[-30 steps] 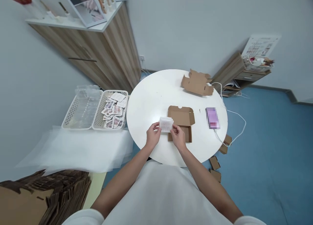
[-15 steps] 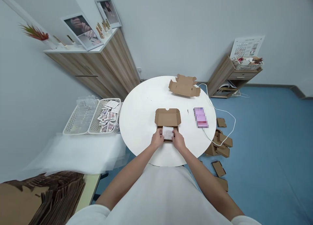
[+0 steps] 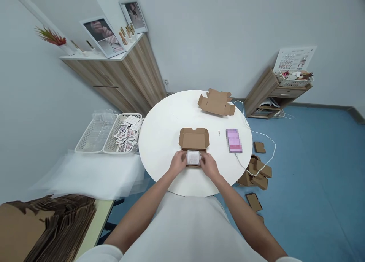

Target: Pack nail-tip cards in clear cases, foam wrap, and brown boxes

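A small brown cardboard box (image 3: 194, 140) stands on the white round table (image 3: 159, 140) with its lid raised. Inside its tray lies a white wrapped packet (image 3: 193, 157), apparently in translucent foam or bubble wrap. My left hand (image 3: 178, 163) has its fingers curled at the packet's left end, over the box's side. At the right end, the bent fingers of my right hand (image 3: 209, 165) pinch the packet's edge. The fingertips are partly hidden between packet and box walls.
An unfolded cardboard box (image 3: 217, 103) lies at the table's back. A phone (image 3: 234, 141) on a white cable (image 3: 269, 134) is at the right. Left of the table are a basket of printed packets (image 3: 125, 134), translucent sheets (image 3: 99, 174) and stacked flat cardboard (image 3: 62, 224). Small boxes (image 3: 258, 172) cover the floor at right.
My left hand has moved slightly left and outward, while my right hand stays at the packet's right end. The packet looks more level in the box. The whole view has shifted a little.
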The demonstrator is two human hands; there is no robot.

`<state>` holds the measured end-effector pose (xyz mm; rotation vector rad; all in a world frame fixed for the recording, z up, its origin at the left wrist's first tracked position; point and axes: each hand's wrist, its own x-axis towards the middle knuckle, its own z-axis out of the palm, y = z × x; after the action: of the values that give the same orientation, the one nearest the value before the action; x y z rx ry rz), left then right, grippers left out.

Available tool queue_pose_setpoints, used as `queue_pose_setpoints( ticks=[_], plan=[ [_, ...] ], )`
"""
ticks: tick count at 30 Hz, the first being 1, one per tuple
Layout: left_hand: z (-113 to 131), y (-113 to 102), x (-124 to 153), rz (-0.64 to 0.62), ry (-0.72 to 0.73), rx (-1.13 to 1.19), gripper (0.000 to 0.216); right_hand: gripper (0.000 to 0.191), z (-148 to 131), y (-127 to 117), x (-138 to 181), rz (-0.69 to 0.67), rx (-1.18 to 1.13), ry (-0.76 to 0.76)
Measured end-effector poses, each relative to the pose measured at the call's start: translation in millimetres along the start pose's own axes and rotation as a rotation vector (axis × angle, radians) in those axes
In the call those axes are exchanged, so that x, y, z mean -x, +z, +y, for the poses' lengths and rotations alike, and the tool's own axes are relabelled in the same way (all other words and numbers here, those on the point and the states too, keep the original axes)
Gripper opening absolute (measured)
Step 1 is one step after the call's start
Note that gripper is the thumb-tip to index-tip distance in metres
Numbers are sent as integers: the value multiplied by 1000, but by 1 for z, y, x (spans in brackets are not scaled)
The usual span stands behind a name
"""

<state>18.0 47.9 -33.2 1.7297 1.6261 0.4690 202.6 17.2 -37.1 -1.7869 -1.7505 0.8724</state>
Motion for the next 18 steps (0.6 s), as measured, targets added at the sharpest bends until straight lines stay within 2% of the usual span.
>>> queue_pose_setpoints(
  ticks=[3,5,7,9,12,18],
  plan=[
    [-7,-22,-15,97,-227,179,42,32,13,-24,-15,128,-156,165],
    [-9,-33,-29,54,-354,346,47,38,20,-38,-30,141,-327,344],
    [-8,-40,-42,-28,-433,496,56,41,24,-46,-47,49,-566,494],
    [-6,-41,-53,-104,-477,596,64,44,23,-48,-62,-75,-764,575],
    [0,-38,-64,-187,-465,663,70,45,16,-46,-79,-203,-896,598],
    [6,-43,-69,-151,-323,692,69,47,6,-48,-94,-187,-802,465]
  ],
)
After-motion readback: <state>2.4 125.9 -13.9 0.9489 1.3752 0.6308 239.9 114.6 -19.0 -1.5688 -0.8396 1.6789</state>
